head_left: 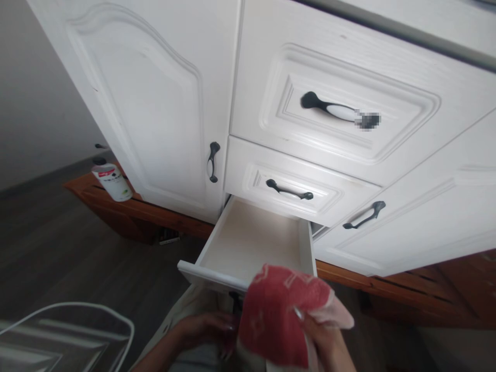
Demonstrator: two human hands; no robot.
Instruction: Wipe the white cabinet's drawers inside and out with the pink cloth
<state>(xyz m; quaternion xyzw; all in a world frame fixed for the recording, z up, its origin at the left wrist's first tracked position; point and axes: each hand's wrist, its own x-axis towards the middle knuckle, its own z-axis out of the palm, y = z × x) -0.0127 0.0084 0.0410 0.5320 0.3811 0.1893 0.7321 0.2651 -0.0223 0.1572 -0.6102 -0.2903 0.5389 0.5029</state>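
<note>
A red and pink patterned cloth (pixel 271 315) hangs from my right hand (pixel 320 330), whose fingers pinch it at its right side. The cloth covers the front right corner of the pulled-out white drawer (pixel 217 276). Left of the cloth, my left hand (pixel 207 328) is low by the drawer front, close to its dark handle (pixel 234 300). Its fingers are curled around something dim and pinkish that I cannot make out. Part of the drawer front and the fingertips of my left hand are in shadow or hidden.
Above the drawer are two closed drawers with dark handles (pixel 289 191). Cabinet doors (pixel 155 103) flank them. A white bottle (pixel 114 181) stands on a brown wooden ledge (pixel 89 191) at left. A white wire-like rim (pixel 132 330) curves at lower left.
</note>
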